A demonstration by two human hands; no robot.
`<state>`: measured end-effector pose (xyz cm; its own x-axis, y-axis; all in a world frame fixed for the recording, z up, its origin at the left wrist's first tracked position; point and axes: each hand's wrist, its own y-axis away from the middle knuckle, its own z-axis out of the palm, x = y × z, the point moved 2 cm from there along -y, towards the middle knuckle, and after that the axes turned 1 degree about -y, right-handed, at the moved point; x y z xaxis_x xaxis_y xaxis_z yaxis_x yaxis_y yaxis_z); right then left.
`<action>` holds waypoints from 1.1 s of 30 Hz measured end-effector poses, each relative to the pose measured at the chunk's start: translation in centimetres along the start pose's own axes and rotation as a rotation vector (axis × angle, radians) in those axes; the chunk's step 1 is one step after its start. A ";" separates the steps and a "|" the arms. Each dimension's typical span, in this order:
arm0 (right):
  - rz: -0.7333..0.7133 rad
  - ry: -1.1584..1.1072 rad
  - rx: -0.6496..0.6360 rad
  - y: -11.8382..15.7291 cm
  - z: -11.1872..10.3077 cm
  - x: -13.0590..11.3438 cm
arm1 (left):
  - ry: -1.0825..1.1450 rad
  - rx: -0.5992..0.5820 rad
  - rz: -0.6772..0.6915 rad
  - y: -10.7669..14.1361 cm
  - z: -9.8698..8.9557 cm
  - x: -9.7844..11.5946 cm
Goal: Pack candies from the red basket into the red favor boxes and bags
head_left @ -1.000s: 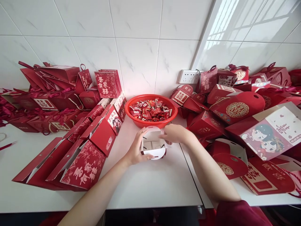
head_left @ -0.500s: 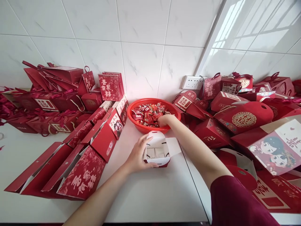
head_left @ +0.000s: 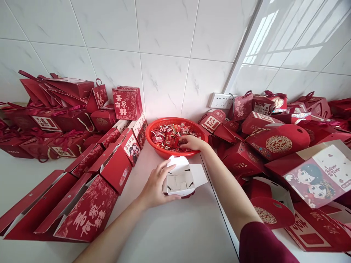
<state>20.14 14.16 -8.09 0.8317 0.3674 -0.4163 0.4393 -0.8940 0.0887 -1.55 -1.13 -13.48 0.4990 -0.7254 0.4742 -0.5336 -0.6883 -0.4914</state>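
My left hand (head_left: 155, 185) is closed round the left side of a small gift box (head_left: 179, 179), thumb along its near edge and fingers at the far left. The box is white inside and dark red outside, with its top flaps open and nothing lying in it. Behind it stands a round red plastic basket (head_left: 150, 141) with wrapped candies (head_left: 168, 137) in it. My right hand (head_left: 191, 142) reaches into the basket's right side, its fingers curled together at a wrapped candy. The fingertips are partly hidden among the wrappers.
Red paper gift boxes (head_left: 116, 166) stand in rows at left, with ribboned boxes (head_left: 70, 122) stacked behind. More red boxes (head_left: 283, 142) pile up at right, close beside my right arm. A white socket strip (head_left: 221, 100) is on the tiled wall.
My right hand has drawn slightly up and left within the basket, so more of its fingers show. The left hand still holds the box, which is tilted a little differently. The view has shifted slightly.
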 end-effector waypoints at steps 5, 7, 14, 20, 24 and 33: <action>-0.109 -0.236 0.219 3.8 -0.2 -0.9 | 0.059 0.032 -0.005 0.0 0.2 -0.2; -0.200 -0.392 0.285 5.7 -0.7 -1.7 | 0.088 0.025 -0.015 0.0 0.3 -0.4; -0.319 -0.506 0.360 12.3 -3.6 -4.8 | 0.138 -0.009 -0.017 -0.2 0.7 -0.7; -0.354 -0.521 0.392 14.5 -4.1 -5.8 | 0.164 0.034 0.038 -0.1 0.8 -0.3; -0.416 -0.575 0.368 15.2 -4.0 -6.4 | 0.077 0.051 0.172 0.0 0.2 0.6; -0.502 -0.596 0.619 19.2 -5.0 -8.0 | -0.093 0.272 0.332 0.4 -1.1 2.0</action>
<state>23.61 -4.68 1.51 0.2169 0.7026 -0.6777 0.2982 -0.7088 -0.6393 -1.53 -2.84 -11.96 0.3964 -0.8969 0.1962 -0.4826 -0.3854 -0.7865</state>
